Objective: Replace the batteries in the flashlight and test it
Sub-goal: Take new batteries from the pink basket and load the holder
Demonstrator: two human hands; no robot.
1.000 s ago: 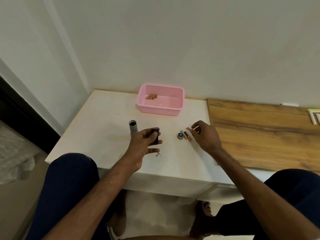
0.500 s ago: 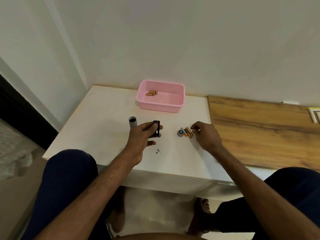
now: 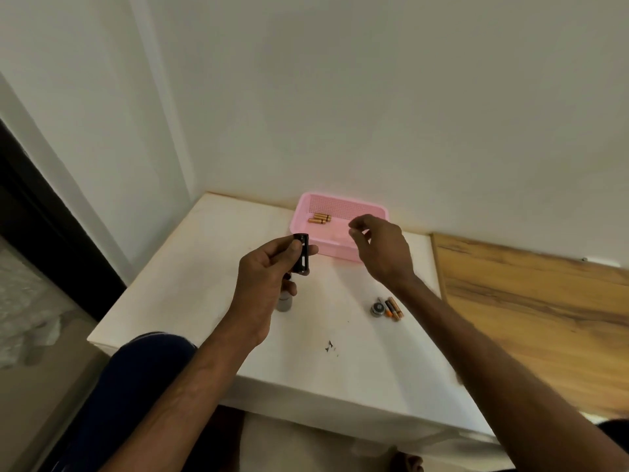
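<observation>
My left hand (image 3: 269, 267) is shut on a black cylindrical battery holder (image 3: 301, 254), held upright above the white table (image 3: 211, 267). The grey flashlight body (image 3: 284, 304) stands on the table just below that hand, mostly hidden by it. My right hand (image 3: 383, 252) hovers in front of the pink basket (image 3: 343, 202), fingers loosely curled and apart, with nothing visible in them. Two orange-and-black batteries (image 3: 393, 308) lie on the table beside the round metal end cap (image 3: 377, 309), below my right forearm.
Several copper-coloured batteries (image 3: 320, 218) lie in the basket's left part. A wooden board (image 3: 527, 311) adjoins the table on the right. Small dark specks (image 3: 330, 346) mark the table near its front edge. My knees sit below the front edge.
My right hand left the batteries on the table and rose towards the basket. My left hand lifted the battery holder higher. The camera tilted up.
</observation>
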